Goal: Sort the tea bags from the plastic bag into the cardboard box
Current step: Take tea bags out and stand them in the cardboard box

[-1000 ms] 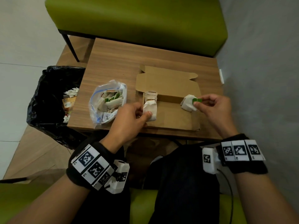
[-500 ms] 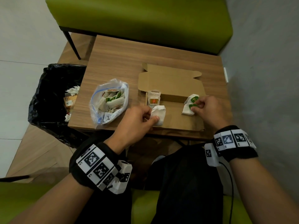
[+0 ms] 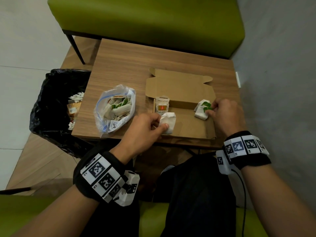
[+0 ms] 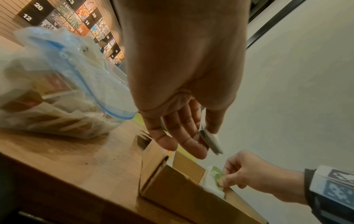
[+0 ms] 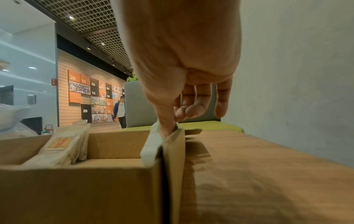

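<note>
- Step in hand, as I judge it: stand each tea bag upright with its own kind inside the cardboard box (image 3: 184, 127); lower gently so the orange-tagged stack (image 3: 162, 106) keeps standing
- Left hand (image 3: 145, 124) pinches a plain white tea bag (image 3: 168, 122) over the box's left end
- Right hand (image 3: 224, 113) pinches green-tagged tea bags (image 3: 202, 109) against the right wall; thumb pressed down
- Plastic bag (image 3: 114, 108), part full, lies left of the box on the wooden table (image 3: 130, 65)
</note>
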`<action>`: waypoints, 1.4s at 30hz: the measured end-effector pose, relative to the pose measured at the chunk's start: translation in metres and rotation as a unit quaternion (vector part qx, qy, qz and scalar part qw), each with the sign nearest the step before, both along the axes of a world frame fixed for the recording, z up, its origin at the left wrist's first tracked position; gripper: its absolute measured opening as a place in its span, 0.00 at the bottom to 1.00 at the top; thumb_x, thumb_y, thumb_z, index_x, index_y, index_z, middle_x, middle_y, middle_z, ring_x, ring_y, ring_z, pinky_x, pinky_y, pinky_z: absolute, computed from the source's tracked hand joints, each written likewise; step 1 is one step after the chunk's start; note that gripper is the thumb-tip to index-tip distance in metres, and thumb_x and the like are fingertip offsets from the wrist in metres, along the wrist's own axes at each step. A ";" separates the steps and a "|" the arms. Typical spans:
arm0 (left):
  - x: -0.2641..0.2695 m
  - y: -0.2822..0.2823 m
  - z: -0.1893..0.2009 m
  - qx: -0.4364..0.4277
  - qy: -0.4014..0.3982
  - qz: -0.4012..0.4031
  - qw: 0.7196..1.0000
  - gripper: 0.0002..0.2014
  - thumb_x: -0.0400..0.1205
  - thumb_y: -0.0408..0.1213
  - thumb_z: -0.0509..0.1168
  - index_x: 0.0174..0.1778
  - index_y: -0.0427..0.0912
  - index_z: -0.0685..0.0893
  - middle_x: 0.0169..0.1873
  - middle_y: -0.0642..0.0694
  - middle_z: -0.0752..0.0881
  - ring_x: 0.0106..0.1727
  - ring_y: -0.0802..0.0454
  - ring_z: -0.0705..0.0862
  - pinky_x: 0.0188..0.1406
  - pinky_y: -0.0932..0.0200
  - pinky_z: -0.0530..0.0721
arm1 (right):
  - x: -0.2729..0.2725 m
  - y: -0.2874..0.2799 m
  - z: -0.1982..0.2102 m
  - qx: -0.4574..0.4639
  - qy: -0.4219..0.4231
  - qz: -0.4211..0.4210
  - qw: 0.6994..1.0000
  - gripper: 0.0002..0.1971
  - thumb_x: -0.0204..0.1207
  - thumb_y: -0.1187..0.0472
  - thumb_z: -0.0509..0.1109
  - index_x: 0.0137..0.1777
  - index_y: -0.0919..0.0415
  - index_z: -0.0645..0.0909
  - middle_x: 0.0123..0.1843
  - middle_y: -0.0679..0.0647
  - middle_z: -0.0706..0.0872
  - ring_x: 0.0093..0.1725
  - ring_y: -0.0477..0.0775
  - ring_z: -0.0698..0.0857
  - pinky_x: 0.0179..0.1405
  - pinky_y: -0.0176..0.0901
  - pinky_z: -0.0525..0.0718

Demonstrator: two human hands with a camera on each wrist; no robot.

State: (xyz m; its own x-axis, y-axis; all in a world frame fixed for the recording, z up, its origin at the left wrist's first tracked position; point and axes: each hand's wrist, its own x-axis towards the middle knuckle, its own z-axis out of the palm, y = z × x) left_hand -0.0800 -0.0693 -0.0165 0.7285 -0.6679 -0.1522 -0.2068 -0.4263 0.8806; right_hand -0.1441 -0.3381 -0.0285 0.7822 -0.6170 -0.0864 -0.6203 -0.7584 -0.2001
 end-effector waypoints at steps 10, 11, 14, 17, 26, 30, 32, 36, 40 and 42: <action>-0.003 -0.006 -0.002 0.011 0.044 -0.032 0.998 0.09 0.83 0.43 0.68 0.47 0.41 0.86 0.42 0.46 0.90 0.33 0.58 0.90 0.40 0.45 0.91 | 0.001 -0.001 0.003 0.025 -0.005 -0.010 1.000 0.14 0.71 0.51 0.81 0.39 0.54 0.78 0.40 0.53 0.85 0.43 0.57 0.83 0.42 0.52 0.83; -0.003 -0.006 -0.002 0.009 0.046 -0.034 0.998 0.08 0.83 0.43 0.68 0.46 0.41 0.86 0.41 0.47 0.90 0.32 0.58 0.90 0.40 0.45 0.91 | 0.000 0.000 0.003 0.027 -0.004 -0.008 1.000 0.14 0.71 0.51 0.81 0.38 0.54 0.78 0.39 0.53 0.84 0.43 0.56 0.83 0.41 0.51 0.83; -0.004 -0.007 0.000 0.007 0.054 -0.034 0.998 0.07 0.84 0.43 0.68 0.44 0.43 0.86 0.40 0.47 0.90 0.33 0.58 0.90 0.41 0.44 0.90 | -0.003 0.001 0.005 0.045 -0.001 -0.006 0.999 0.13 0.71 0.50 0.81 0.38 0.53 0.79 0.37 0.50 0.84 0.43 0.55 0.84 0.44 0.56 0.86; -0.004 -0.009 0.000 0.006 0.067 -0.030 0.997 0.08 0.84 0.43 0.68 0.45 0.42 0.86 0.40 0.45 0.90 0.33 0.56 0.91 0.42 0.42 0.90 | -0.006 0.004 0.012 0.063 -0.049 0.004 0.997 0.11 0.72 0.49 0.80 0.38 0.51 0.81 0.35 0.48 0.84 0.40 0.53 0.84 0.42 0.57 0.87; -0.010 -0.018 -0.003 -0.004 0.052 -0.069 0.996 0.05 0.84 0.42 0.68 0.51 0.46 0.86 0.43 0.50 0.89 0.36 0.57 0.90 0.39 0.48 0.90 | -0.011 0.064 0.049 0.294 -0.037 0.247 0.923 0.07 0.75 0.57 0.78 0.48 0.43 0.86 0.43 0.42 0.88 0.42 0.42 0.86 0.41 0.39 0.85; -0.011 -0.018 -0.006 0.023 0.010 -0.063 0.998 0.13 0.83 0.46 0.68 0.63 0.51 0.82 0.56 0.59 0.85 0.36 0.64 0.86 0.33 0.69 0.79 | -0.011 0.042 0.039 0.282 -0.082 0.200 0.935 0.08 0.75 0.61 0.78 0.45 0.44 0.87 0.42 0.44 0.90 0.44 0.46 0.87 0.45 0.46 0.85; -0.011 -0.016 -0.006 0.066 -0.009 -0.065 0.996 0.18 0.83 0.49 0.68 0.68 0.51 0.80 0.50 0.62 0.82 0.38 0.64 0.84 0.36 0.69 0.77 | -0.013 0.024 0.035 0.240 -0.114 0.147 0.953 0.06 0.75 0.60 0.78 0.47 0.47 0.89 0.43 0.44 0.90 0.44 0.45 0.86 0.44 0.45 0.83; -0.012 -0.012 -0.008 0.119 -0.036 -0.103 0.987 0.18 0.83 0.48 0.68 0.68 0.52 0.80 0.40 0.64 0.77 0.40 0.69 0.80 0.38 0.71 0.76 | -0.016 -0.003 0.025 0.144 -0.115 0.088 0.979 0.05 0.75 0.58 0.79 0.49 0.52 0.91 0.39 0.44 0.87 0.39 0.40 0.81 0.40 0.45 0.81; -0.010 -0.013 -0.007 0.122 -0.044 -0.130 0.983 0.16 0.84 0.48 0.67 0.68 0.52 0.80 0.51 0.59 0.82 0.43 0.67 0.80 0.36 0.75 0.71 | -0.017 -0.009 0.023 0.202 -0.031 0.102 0.973 0.04 0.74 0.58 0.79 0.48 0.50 0.90 0.42 0.46 0.88 0.43 0.46 0.83 0.40 0.44 0.81; -0.010 -0.013 -0.007 0.124 -0.043 -0.135 0.982 0.16 0.84 0.48 0.67 0.67 0.51 0.81 0.49 0.58 0.83 0.46 0.65 0.80 0.37 0.75 0.71 | -0.015 -0.005 0.018 0.200 0.019 0.116 0.973 0.04 0.75 0.58 0.79 0.48 0.52 0.90 0.41 0.46 0.87 0.40 0.45 0.81 0.36 0.40 0.75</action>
State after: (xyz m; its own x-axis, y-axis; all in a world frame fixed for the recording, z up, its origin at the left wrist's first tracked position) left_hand -0.0901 -0.0821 -0.0235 0.5474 -0.7887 -0.2800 -0.4102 -0.5444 0.7317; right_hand -0.1588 -0.3431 -0.0101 0.8879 -0.3345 -0.3158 -0.4544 -0.7450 -0.4885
